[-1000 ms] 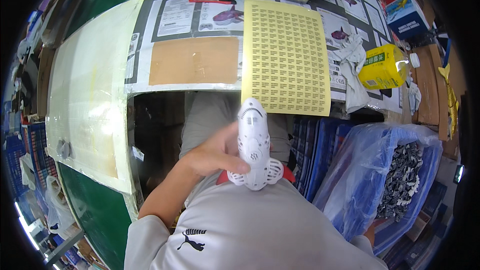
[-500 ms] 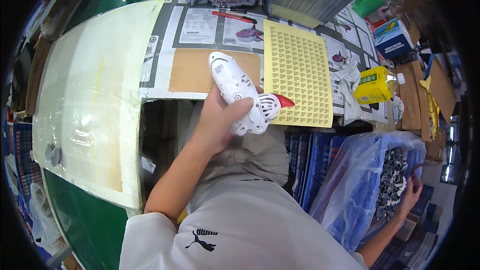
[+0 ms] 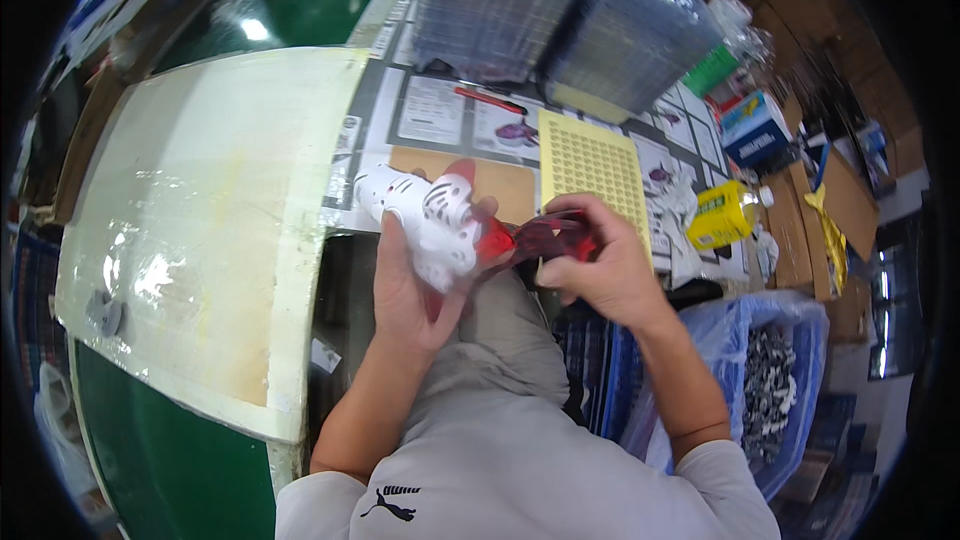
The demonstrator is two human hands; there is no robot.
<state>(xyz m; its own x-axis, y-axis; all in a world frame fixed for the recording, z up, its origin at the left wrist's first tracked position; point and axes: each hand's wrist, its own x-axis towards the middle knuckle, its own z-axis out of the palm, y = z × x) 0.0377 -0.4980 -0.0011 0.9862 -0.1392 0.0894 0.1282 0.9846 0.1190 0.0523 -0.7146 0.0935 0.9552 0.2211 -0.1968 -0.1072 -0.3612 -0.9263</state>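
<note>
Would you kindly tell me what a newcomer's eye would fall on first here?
Probably the white slotted plastic toy body in the left hand, with the right hand holding a dark-red translucent piece at its red end. Next, the rectangular yellow printed sheet lying beyond the right hand.

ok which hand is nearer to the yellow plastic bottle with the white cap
Right. The right hand is to the left of the yellow plastic bottle, apart from it; the left hand is farther left, holding the white plastic toy body.
</note>
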